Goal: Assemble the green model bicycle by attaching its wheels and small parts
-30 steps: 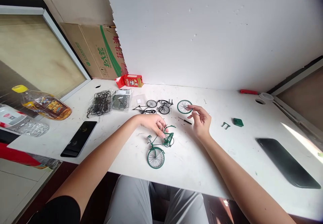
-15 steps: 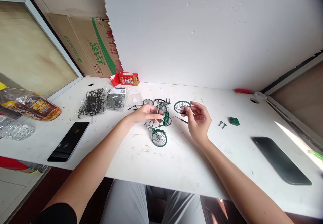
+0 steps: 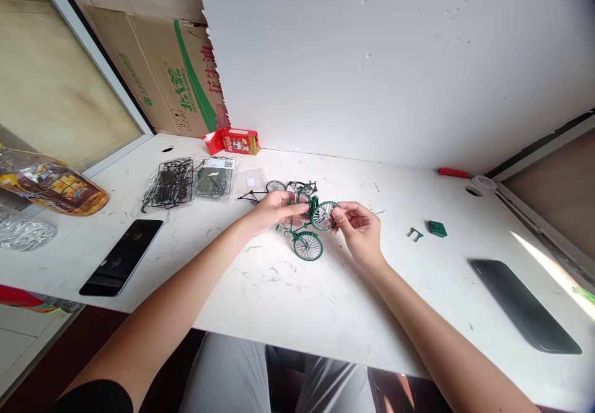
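A small green model bicycle [image 3: 304, 230] is lifted off the white table [image 3: 325, 295], one spoked wheel hanging low. My left hand [image 3: 274, 209] pinches its frame from the left. My right hand [image 3: 357, 227] pinches a loose green wheel [image 3: 324, 215] and holds it against the frame's open end. Just behind my left hand lies a black model bicycle [image 3: 288, 191] on the table.
Two bags of black parts [image 3: 188, 180] and a black phone [image 3: 121, 256] lie at the left. A red carton [image 3: 237, 141] and a cardboard box [image 3: 162, 72] stand at the back. Small green parts [image 3: 430, 230] and a dark flat case [image 3: 525, 306] lie right. An oil bottle [image 3: 51, 183] lies far left.
My left hand lifted the green bicycle from the table and carried it back. My right hand picked up the loose green wheel and brought it to the frame.
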A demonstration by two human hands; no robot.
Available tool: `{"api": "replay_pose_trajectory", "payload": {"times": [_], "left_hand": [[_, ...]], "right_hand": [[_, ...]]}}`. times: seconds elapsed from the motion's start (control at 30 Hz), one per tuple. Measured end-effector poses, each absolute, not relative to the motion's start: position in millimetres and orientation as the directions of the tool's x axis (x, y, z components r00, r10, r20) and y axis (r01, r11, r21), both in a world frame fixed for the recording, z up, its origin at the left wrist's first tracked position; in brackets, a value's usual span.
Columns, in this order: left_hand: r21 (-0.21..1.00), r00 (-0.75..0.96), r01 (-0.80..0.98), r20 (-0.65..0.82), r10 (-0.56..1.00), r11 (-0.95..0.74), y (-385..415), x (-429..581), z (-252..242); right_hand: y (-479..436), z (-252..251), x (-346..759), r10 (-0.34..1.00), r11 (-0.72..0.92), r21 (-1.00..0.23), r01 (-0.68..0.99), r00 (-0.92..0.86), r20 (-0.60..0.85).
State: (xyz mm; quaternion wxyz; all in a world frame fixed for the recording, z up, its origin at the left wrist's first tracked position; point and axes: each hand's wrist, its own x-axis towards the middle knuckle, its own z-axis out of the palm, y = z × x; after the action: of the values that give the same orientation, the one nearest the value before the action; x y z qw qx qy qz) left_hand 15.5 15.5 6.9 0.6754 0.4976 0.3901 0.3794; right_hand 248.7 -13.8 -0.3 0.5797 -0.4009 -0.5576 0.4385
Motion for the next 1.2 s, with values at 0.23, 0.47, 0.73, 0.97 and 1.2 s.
{"api": "replay_pose_trajectory", "payload": {"times": [0.23,0.47,0.73,0.97,1.2], "left_hand": [[0.959,0.437,-0.138,-0.164,0.884,0.246,11,18,9],[0.950,0.439,-0.133,-0.199,0.876,0.282,10,20,8],[0.934,0.445,-0.126,-0.248,0.860,0.335,10,21,9],[0.922,0.418,-0.143,-0.273,0.866,0.360,11,19,8],[0.931,0.434,-0.160,-0.232,0.871,0.328,12,16,6]], "right_hand": [[-10,-9,248,0.974,0.224,-0.973,-0.052,-0.012,0.225],[-10,-8,250,0.986,0.169,-0.984,-0.065,0.003,0.169],[-7,-11,251,0.988,0.145,-0.984,-0.100,-0.034,0.149],[-5,-11,252,0.984,0.152,-0.985,-0.088,-0.083,0.159],[-5,-9,251,0.986,0.056,-0.988,-0.146,-0.149,0.078]]}}
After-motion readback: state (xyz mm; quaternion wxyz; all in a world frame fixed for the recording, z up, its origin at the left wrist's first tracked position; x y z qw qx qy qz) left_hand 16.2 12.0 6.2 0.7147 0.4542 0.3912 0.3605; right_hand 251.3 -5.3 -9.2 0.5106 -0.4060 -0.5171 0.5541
